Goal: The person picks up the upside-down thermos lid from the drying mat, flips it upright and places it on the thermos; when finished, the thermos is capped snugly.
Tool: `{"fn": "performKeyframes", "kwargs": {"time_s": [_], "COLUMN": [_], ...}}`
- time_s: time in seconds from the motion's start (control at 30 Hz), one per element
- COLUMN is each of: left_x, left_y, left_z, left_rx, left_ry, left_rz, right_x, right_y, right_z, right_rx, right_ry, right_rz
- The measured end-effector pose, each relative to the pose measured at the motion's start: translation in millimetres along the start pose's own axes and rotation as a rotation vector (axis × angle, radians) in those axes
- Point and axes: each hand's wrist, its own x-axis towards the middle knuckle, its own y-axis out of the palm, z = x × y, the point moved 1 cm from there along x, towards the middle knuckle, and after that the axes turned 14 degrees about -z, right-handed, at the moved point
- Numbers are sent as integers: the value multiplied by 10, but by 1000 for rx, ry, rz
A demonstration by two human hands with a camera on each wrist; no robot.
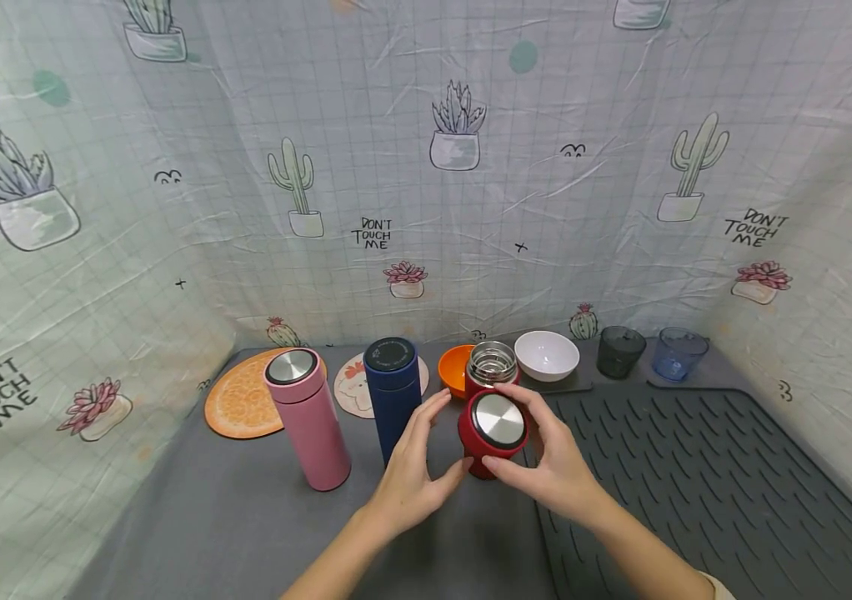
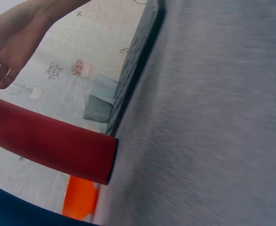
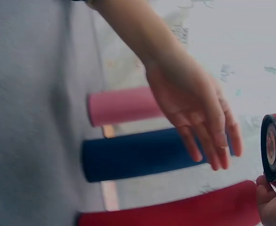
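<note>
A red thermos bottle [image 1: 492, 363] stands upright with its steel mouth uncovered. My right hand [image 1: 557, 467] grips its red lid [image 1: 499, 419], silver disc on top, between thumb and fingers, just in front of the mouth. The lid's underside [image 3: 271, 146] shows in the right wrist view. My left hand [image 1: 414, 479] is beside the red bottle, fingers loosely extended and nothing held. To its left are a dark blue thermos [image 1: 390, 392] and a pink thermos [image 1: 313, 433], both upright with lids on.
Behind the bottles lie an orange-slice placemat [image 1: 242, 400], a round patterned mat [image 1: 351, 392] and an orange bowl [image 1: 453, 371]. A white bowl [image 1: 547, 356], a dark cup [image 1: 619, 352] and a blue cup [image 1: 677, 354] stand at the back right, behind a ridged black mat [image 1: 659, 450].
</note>
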Motion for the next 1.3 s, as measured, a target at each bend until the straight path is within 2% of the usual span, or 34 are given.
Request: {"fn": "performKeyframes", "kwargs": {"time_s": [0.07,0.2,0.3,0.47,0.57,0.67,0.77,0.97,1.1,1.2,1.3], "left_x": [47,127,195,302,319,318,301,218,189,190,236], "left_y": [36,120,189,324,400,460,494,519,549,552,507], "left_z": [15,56,83,125,143,159,183,299,361,358,263], "left_rx": [-21,-81,-111,-136,-185,-260,-298,-284,-330,-356,-351], "left_ry": [-31,-101,-165,-267,-325,-376,-397,-416,-437,-451,-435], "left_rz": [1,8,2,14,40,48,46,69,85,103,111], "right_x": [80,235,333,438,468,503,538,559,562,555,550], "right_y": [-34,-81,-87,-36,2,20,12,-27,-12,9,31], "right_z": [-32,-28,-24,47,95,71,-22,-302,-372,-397,-412], "right_rx": [18,-15,-54,-90,-125,-115,-67,4,59,107,144], "right_ry": [-22,-79,-87,-38,-4,30,49,98,112,145,174], "right_rz": [-14,-80,-132,-182,-195,-202,-196,-174,-159,-165,-170]}}
